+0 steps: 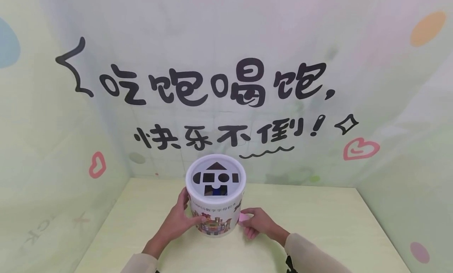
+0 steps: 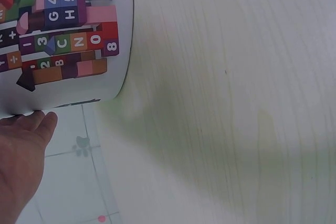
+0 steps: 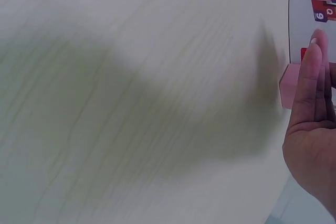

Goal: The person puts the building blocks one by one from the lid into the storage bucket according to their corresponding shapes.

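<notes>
A white toy block bucket (image 1: pixel 214 208) stands upright in the middle of the head view, printed with colourful letter and number blocks. Its white lid (image 1: pixel 197 191) has several shaped cutouts, and something blue shows through the front one. My left hand (image 1: pixel 177 222) grips the bucket's left side, thumb across the front. Close by the bucket's lower right side, my right hand (image 1: pixel 262 221) pinches a small pink block (image 1: pixel 243 217). In the right wrist view the pink block (image 3: pixel 290 83) shows partly behind the fingers (image 3: pixel 307 90), overlapping the bucket's printed wall. The rest of the block is hidden.
The bucket is over a pale wood-grain table (image 1: pixel 311 229). Behind it and at both sides rise light fabric walls (image 1: pixel 396 178) with black lettering, hearts and coloured spots. In the left wrist view a table edge runs beside a tiled floor (image 2: pixel 68 166).
</notes>
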Tool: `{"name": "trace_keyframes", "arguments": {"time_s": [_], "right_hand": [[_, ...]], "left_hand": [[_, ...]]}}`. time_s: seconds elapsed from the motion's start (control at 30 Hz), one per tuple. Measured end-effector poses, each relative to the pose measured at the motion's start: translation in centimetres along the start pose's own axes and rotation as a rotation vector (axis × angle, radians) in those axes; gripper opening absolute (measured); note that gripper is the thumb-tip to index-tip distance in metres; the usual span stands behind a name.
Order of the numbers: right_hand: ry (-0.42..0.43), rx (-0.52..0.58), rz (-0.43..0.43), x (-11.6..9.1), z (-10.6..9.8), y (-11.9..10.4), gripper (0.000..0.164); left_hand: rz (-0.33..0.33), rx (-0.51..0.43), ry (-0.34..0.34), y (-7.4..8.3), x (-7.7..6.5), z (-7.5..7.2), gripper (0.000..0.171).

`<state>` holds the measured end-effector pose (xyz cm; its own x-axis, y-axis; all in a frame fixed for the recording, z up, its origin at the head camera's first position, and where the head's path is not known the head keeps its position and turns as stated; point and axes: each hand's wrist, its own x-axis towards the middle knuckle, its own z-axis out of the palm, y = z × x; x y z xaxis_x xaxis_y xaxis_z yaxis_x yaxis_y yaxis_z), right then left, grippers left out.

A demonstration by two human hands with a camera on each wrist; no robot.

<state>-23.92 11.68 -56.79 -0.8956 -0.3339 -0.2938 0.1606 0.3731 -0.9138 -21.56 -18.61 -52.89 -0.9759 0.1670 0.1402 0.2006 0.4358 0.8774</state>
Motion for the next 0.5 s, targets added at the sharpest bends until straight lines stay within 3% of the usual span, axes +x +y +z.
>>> {"name": "trace_keyframes", "arguments": {"time_s": [0.23,0.5], "right_hand": [[0.006,-0.001,-0.009,-0.03,0.91,0.79,0.049],[-0.006,-0.004,-0.034,0.12,0.26,0.69,0.045]], "left_hand": [[-0.002,-0.003,0.001,-0.13,-0.27,-0.1,0.117],[0.016,-0.005,-0.007,-0.16,-0.12,-0.02,0.118]]}}
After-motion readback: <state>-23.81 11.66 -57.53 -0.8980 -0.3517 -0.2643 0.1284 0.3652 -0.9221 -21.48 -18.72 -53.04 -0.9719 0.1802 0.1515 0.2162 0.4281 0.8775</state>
